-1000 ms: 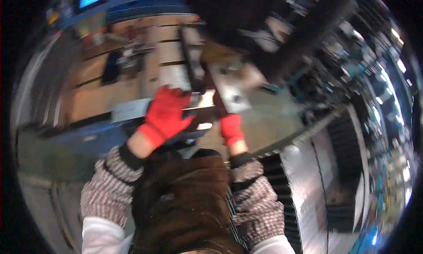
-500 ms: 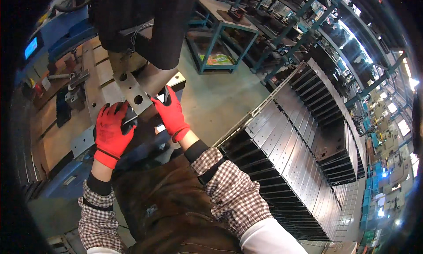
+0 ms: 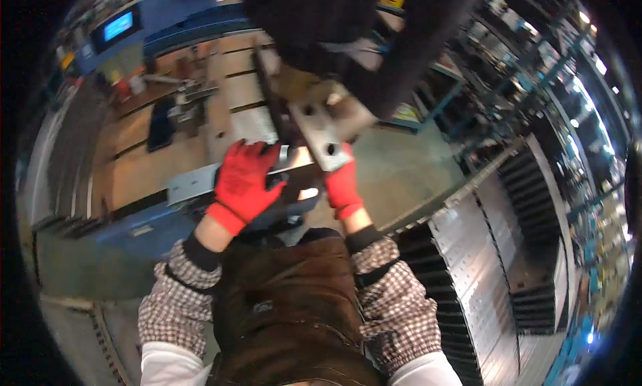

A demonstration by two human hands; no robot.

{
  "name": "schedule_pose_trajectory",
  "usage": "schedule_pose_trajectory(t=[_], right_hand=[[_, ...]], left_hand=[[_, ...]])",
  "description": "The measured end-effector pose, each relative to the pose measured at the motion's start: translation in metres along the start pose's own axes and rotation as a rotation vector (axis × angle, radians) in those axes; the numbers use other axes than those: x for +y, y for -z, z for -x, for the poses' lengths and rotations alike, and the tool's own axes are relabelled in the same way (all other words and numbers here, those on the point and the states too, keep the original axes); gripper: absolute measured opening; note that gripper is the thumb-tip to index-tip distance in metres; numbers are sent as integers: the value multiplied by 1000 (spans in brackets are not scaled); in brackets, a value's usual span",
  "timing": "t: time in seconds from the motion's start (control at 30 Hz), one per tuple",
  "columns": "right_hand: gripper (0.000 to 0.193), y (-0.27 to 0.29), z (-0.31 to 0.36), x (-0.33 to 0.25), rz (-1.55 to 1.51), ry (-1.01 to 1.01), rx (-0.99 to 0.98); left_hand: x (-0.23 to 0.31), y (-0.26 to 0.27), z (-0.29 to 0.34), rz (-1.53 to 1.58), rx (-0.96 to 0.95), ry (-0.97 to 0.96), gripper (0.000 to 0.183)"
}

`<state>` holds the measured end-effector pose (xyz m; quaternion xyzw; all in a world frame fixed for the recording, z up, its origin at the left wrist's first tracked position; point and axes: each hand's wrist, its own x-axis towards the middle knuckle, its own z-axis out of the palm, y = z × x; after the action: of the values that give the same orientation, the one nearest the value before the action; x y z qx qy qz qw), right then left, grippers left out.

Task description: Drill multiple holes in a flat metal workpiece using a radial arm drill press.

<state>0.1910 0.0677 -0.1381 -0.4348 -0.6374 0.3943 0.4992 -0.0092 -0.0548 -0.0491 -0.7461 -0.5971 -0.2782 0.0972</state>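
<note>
A flat metal plate [image 3: 319, 137] with round holes slants away from me in front of my body. My right hand [image 3: 343, 185], in a red glove with dark fingertips, is closed on its near end, and part of that hand is hidden by the plate. To the left, my left hand [image 3: 244, 185] wears the same kind of glove. Its fingers are bent and its thumb stands apart, beside a shiny metal edge; the plate is away from it. Left of that hand, a pale metal strip with small holes [image 3: 194, 184] lies along the front edge of the worktable [image 3: 144, 178].
A large dark shape [image 3: 321, 31] that I cannot make out hangs over the plate's far end. Metal fittings [image 3: 190, 95] lie on the worktable, with a blue machine screen [image 3: 118, 26] behind. Rows of stacked metal panels [image 3: 475, 259] stand at the right, a blue-green rack beyond.
The view has swung, so the scene sits further right. My left hand has come off the plate and is apart from it to the left. My right hand stays at the plate's near end.
</note>
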Motion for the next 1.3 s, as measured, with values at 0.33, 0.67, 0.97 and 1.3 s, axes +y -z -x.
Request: schedule_pose_trajectory(t=[0.33,0.67,0.97,1.3], right_hand=[[38,-2,1,17,-194,-5,31],[31,-4,-10,31,-120,-53,61],[36,-6,-9,41,41,227,11],[50,74,-15,-63,32,293,280]], left_hand=[[-9,-4,3,-1,-30,21,71],[-8,0,2,-23,-89,51,74],[-11,-5,5,-24,-46,37,73],[-10,-7,6,-25,-35,58,70]])
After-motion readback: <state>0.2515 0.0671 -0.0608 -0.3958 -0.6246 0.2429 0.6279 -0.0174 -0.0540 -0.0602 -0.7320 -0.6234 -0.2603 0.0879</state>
